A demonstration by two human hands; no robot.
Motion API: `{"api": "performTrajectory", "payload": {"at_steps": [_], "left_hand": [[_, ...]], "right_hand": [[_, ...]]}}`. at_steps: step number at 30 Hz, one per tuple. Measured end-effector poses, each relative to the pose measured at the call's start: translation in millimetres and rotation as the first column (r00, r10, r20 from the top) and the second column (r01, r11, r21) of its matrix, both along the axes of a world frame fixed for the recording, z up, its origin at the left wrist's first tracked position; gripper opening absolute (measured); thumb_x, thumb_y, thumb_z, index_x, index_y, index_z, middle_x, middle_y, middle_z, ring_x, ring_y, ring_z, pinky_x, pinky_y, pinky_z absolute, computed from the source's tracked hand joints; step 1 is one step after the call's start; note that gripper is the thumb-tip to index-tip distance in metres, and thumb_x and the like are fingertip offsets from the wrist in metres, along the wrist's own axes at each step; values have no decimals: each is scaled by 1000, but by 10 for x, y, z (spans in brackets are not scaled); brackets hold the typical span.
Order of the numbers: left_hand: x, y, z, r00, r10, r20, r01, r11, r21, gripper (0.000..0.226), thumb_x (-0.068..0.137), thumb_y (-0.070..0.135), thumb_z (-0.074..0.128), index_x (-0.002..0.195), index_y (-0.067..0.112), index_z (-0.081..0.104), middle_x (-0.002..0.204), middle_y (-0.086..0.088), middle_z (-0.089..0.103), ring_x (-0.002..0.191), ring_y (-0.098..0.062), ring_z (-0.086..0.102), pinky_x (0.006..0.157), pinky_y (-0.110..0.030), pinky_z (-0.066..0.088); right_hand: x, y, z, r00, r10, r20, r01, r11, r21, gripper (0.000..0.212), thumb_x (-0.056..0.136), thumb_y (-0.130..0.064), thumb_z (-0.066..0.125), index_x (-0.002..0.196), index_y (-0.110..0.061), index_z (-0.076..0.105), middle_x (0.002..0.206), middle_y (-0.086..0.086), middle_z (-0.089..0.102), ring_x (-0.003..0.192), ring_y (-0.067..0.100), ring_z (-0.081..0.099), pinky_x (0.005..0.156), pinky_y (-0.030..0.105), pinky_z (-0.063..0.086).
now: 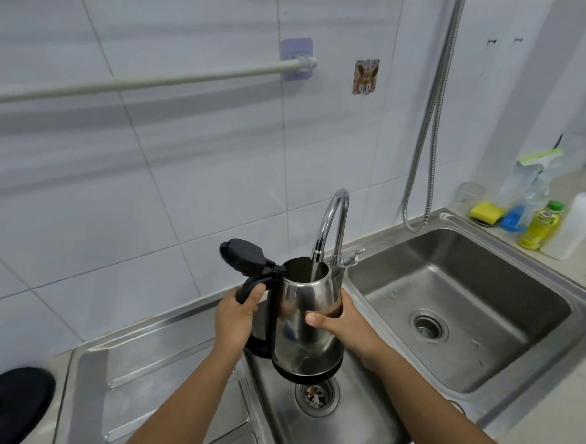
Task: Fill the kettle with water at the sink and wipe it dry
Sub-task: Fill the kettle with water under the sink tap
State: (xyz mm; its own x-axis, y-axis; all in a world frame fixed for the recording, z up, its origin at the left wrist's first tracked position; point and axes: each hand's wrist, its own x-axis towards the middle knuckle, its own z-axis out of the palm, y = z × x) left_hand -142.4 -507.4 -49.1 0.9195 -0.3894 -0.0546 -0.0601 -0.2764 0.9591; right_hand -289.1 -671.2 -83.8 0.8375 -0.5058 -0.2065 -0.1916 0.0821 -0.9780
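A stainless steel kettle (305, 326) with a black handle and base is held upright above the left basin of a steel double sink (369, 436). Its black lid (246, 256) is flipped open to the left. The chrome gooseneck tap (332, 220) ends just over the kettle's mouth, and a stream of water runs from it into the kettle. My left hand (235, 315) grips the black handle. My right hand (341, 319) wraps around the kettle's right side, thumb across the front.
The right basin (550, 300) has a drain at its middle. On the counter at the far right stand a yellow sponge (487, 212), a blue spray bottle (520, 211), a yellow-green bottle (541, 226) and a white bottle (576, 227). The kettle's black base (12, 401) sits at the lower left. A metal hose (430, 127) hangs down the tiled wall.
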Motion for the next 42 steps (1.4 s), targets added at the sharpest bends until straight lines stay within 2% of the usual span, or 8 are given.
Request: {"api": "performTrajectory", "payload": {"at_steps": [3, 7, 11, 15, 18, 21, 27, 42], "left_hand": [[55, -32, -10, 1000, 0, 8, 0, 1000, 1, 30, 85, 48, 61, 81, 18, 61, 80, -9, 70, 76, -20, 64, 60, -27, 39], [93, -89, -56, 1000, -15, 17, 15, 1000, 18, 32, 86, 46, 61, 82, 15, 61, 79, -10, 69, 73, -20, 62, 60, -27, 40], [99, -126, -132, 1000, -5, 5, 5, 1000, 19, 39, 83, 49, 62, 88, 10, 63, 77, -8, 68, 74, -22, 62, 60, -26, 39], [121, -156, -198, 1000, -8, 7, 8, 1000, 4, 44, 64, 69, 62, 79, 27, 59, 77, -1, 68, 74, -20, 66, 69, -32, 46], [149, -183, -226, 1000, -10, 14, 10, 1000, 21, 32, 72, 61, 65, 78, 31, 56, 77, 1, 67, 80, -24, 67, 72, -34, 47], [163, -190, -243, 1000, -15, 16, 15, 1000, 17, 46, 60, 73, 55, 78, 31, 56, 78, 2, 67, 77, -20, 66, 70, -31, 47], [168, -226, -297, 1000, -7, 29, 6, 999, 33, 18, 84, 47, 62, 78, 32, 56, 80, 2, 66, 83, -25, 67, 71, -32, 47], [147, -248, -252, 999, 3, 37, -3, 1000, 9, 21, 85, 45, 63, 78, 26, 58, 81, -7, 68, 82, -28, 66, 66, -27, 43]], "right_hand": [[32, -15, -30, 1000, -7, 2, 7, 1000, -21, 98, 71, -27, 95, 152, -27, 40, 136, -7, 69, 124, 11, 66, 99, 24, 51], [52, -74, -116, 1000, -9, 6, 9, 1000, -14, 100, 67, -29, 97, 151, -26, 42, 136, -5, 69, 125, 14, 67, 114, 44, 48], [76, -118, -214, 1000, -11, -9, 11, 1000, -19, 115, 54, -48, 100, 151, -29, 41, 137, -6, 69, 127, 17, 65, 116, 50, 46], [113, -158, -337, 999, -27, -17, 27, 1000, 15, 115, 52, -46, 102, 149, -30, 42, 132, -3, 72, 124, 19, 68, 115, 51, 47], [140, -174, -381, 1000, -24, -12, 24, 999, 21, 113, 54, -44, 102, 150, -31, 42, 132, -3, 72, 124, 18, 68, 115, 50, 47], [153, -182, -402, 1000, -12, -8, 13, 1000, 17, 114, 54, -46, 101, 151, -31, 42, 134, -6, 71, 126, 16, 67, 116, 49, 46], [144, -213, -424, 1000, -22, -6, 22, 999, 33, 110, 50, -49, 101, 144, -32, 47, 130, -4, 73, 123, 17, 68, 114, 49, 48], [144, -229, -349, 1000, -10, -12, 11, 1000, 20, 118, 50, -52, 101, 150, -29, 43, 134, -4, 71, 126, 18, 66, 115, 50, 47]]}}
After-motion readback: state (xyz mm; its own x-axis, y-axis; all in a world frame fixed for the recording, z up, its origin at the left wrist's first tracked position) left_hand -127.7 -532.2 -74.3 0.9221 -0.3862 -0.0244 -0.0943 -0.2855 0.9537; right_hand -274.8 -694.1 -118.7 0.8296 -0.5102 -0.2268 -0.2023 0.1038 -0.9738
